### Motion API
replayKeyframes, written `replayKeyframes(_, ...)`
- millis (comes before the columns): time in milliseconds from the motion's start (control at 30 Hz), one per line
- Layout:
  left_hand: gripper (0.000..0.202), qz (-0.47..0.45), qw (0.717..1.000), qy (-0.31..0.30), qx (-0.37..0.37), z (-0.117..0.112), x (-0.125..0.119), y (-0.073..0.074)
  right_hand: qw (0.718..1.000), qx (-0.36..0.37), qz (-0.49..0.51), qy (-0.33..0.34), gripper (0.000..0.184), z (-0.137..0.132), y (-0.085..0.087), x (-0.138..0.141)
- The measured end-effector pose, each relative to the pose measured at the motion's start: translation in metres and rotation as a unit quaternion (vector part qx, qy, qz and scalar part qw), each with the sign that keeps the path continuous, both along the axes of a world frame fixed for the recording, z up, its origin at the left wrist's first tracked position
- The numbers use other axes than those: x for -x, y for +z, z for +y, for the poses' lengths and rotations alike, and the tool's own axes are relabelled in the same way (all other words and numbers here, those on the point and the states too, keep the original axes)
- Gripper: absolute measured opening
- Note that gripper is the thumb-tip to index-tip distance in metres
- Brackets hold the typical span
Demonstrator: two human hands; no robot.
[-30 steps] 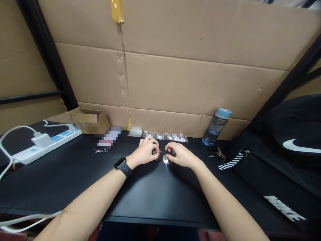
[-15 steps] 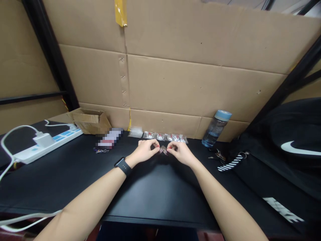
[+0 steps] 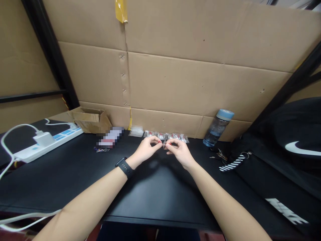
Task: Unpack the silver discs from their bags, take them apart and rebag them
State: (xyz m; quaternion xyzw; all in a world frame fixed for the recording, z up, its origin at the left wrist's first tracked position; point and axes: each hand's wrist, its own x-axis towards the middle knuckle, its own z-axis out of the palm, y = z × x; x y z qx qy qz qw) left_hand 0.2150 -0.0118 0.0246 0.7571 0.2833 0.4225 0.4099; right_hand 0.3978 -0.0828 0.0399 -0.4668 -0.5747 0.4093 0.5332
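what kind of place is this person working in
It looks like a makeshift workstation, perhaps in a workshop or storeroom, though the view can't settle which. A black tabletop is backed by a tall cardboard panel, with a white power strip on the left.

My single head view looks forward and down from close above the black table [image 3: 155, 201], facing the cardboard wall [image 3: 165, 80] across the upper frame.
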Motion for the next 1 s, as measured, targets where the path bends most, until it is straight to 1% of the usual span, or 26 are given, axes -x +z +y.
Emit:
replayKeyframes(133,0.020,0.014,1.000,0.000,-0.012,0.000,-0.001,-0.001,0.998,0.047,0.052,0.009,0.038,0.000,-0.002,0.002)
replayKeyframes(267,0.019,0.038,0.999,0.005,-0.022,0.001,-0.001,-0.003,0.991,0.074,0.098,0.045,0.036,-0.001,-0.005,0.001)
replayKeyframes(400,0.021,0.090,0.995,0.033,-0.039,0.004,0.001,-0.004,0.988,0.096,0.108,0.063,0.047,-0.001,-0.006,-0.001)
replayKeyframes(467,0.022,0.114,0.991,0.045,-0.049,0.004,0.003,-0.004,0.986,0.106,0.105,0.073,0.043,0.001,-0.008,-0.002)
replayKeyframes(567,0.023,0.164,0.983,0.043,-0.070,0.001,0.005,-0.003,0.985,0.118,0.103,0.075,0.034,0.003,-0.008,-0.004)
replayKeyframes(633,0.024,0.208,0.973,0.046,-0.094,0.002,0.008,0.000,0.986,0.122,0.097,0.064,0.032,0.004,-0.005,-0.007)
replayKeyframes(700,0.023,0.248,0.958,0.068,-0.127,0.008,0.016,0.002,0.988,0.119,0.088,0.051,0.032,0.004,-0.001,-0.011)
replayKeyframes(800,0.021,0.299,0.926,0.143,-0.181,0.027,0.036,0.002,0.992,0.104,0.060,0.027,0.037,0.003,0.003,-0.017)
replayKeyframes(867,0.020,0.336,0.894,0.212,-0.207,0.044,0.053,-0.002,0.995,0.088,0.037,0.010,0.045,0.004,0.003,-0.021)
replayKeyframes(933,0.024,0.362,0.870,0.261,-0.209,0.059,0.068,-0.008,0.997,0.077,0.014,-0.001,0.051,0.004,0.002,-0.023)
replayKeyframes(1000,0.027,0.384,0.861,0.267,-0.198,0.069,0.079,-0.015,0.997,0.072,-0.009,-0.003,0.052,0.004,0.001,-0.024)
